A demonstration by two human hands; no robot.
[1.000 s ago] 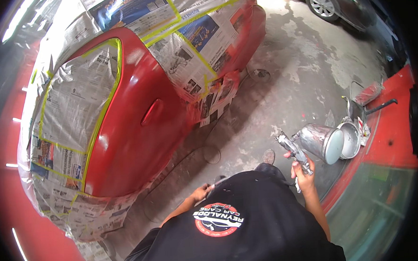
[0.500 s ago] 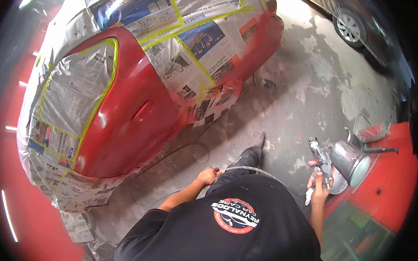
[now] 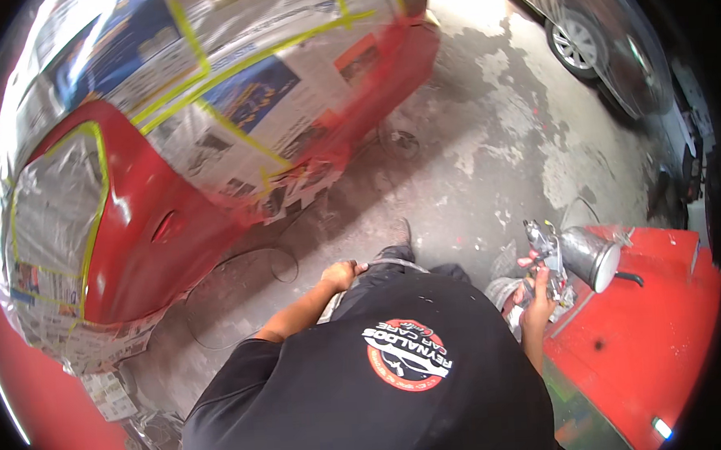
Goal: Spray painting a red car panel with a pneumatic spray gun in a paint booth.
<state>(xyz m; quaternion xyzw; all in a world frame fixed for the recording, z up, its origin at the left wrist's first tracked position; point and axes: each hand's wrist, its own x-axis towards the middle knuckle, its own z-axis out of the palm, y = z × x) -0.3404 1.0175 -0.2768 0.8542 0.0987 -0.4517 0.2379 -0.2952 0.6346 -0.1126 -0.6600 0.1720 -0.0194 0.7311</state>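
My left hand (image 3: 343,275) is closed around a pale air hose (image 3: 395,262) in front of my body. The hose runs off to the right and passes out of sight by my dark shirt. Out at the right, my right hand (image 3: 537,300) grips a metal spray gun (image 3: 547,246) by its handle. A silver paint cup (image 3: 593,260) sits on the gun and leans to the right. Ahead on the left stands a red car (image 3: 136,224), largely covered in newspaper (image 3: 246,141) with yellow-green masking tape (image 3: 206,85). Both hands are apart from the car.
A loose red panel (image 3: 619,334) lies to my right, beneath and behind the gun. A thin hose (image 3: 285,265) loops on the patchy concrete floor (image 3: 470,146) beside the car. Another car under plastic shows its wheel (image 3: 577,45) at the far right.
My view has turned right, so the masked car sits further left and more of the red panel shows. The spray gun is slightly higher in the picture. Both hands keep their grip.
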